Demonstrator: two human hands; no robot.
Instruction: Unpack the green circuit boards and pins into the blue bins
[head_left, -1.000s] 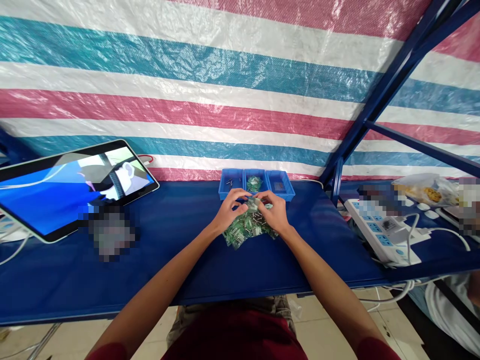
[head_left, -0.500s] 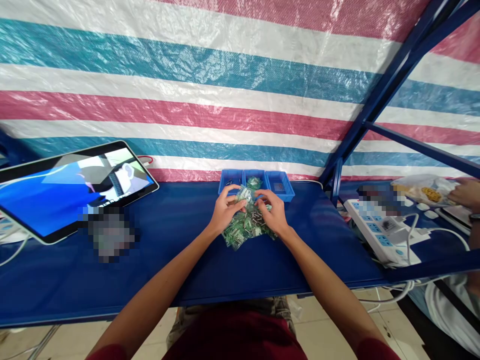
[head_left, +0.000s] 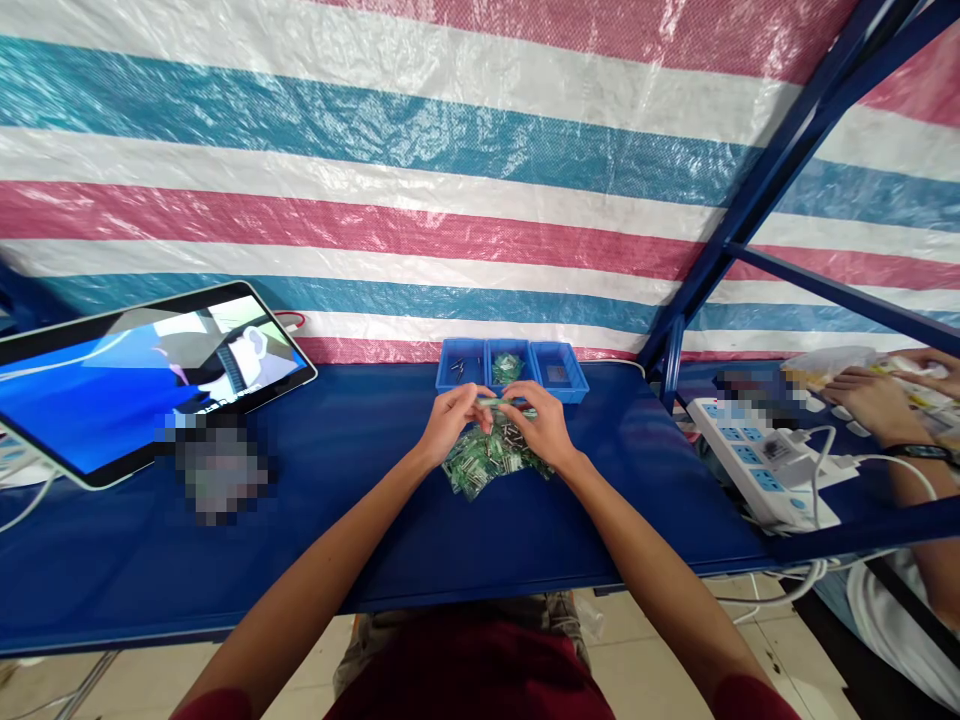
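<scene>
Between my left hand (head_left: 450, 424) and my right hand (head_left: 543, 428) a small clear plastic bag (head_left: 493, 402) is stretched, seen almost edge-on. The fingertips of both hands pinch it, and its contents are hard to make out from this angle. Just below lies a pile of small clear bags (head_left: 474, 466) with green tints, holding metal pieces that look like screws. Behind my hands stand three joined blue bins (head_left: 461, 345). A few small metal pieces (head_left: 459, 369) lie in the left bin, greenish clear bags (head_left: 508, 367) in the middle one, and something small and flat in the right one.
A large tablet (head_left: 150, 385) leans at the left, beside a blurred-out item (head_left: 223, 470). To the right are a blue metal frame (head_left: 750, 200), a white power strip (head_left: 750, 465) with cables, and another person's hands (head_left: 874, 405) at plastic bags. A striped sheet (head_left: 450, 200) hangs behind.
The bag between my hands has tipped from face-on to nearly edge-on, and my fingertips have come closer together. At the right, the other person's hands have moved further into view over the bags.
</scene>
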